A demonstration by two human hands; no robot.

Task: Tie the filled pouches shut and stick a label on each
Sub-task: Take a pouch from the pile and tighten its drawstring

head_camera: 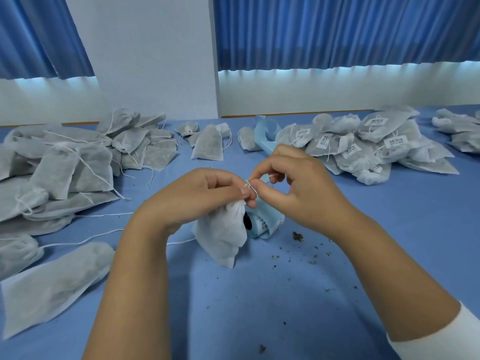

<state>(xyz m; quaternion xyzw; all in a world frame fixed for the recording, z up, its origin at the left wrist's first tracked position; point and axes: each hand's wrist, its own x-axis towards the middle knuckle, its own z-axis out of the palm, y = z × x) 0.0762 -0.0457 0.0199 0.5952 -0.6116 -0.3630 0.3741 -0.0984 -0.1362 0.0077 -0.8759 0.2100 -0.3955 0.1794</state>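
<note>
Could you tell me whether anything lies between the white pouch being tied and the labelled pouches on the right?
Nothing visible does. From the white fabric pouch in the left hand and right hand to the heap of labelled pouches lies only blue tablecloth with dark crumbs; the pale blue label roll sits just behind the pouch.

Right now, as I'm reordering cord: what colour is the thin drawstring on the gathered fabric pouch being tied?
White drawstring, clearest in the head view.

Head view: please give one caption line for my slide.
Left hand grips a filled white pouch at its neck while right hand pinches its drawstring; unlabelled pouches lie left, labelled pouches right.
</note>
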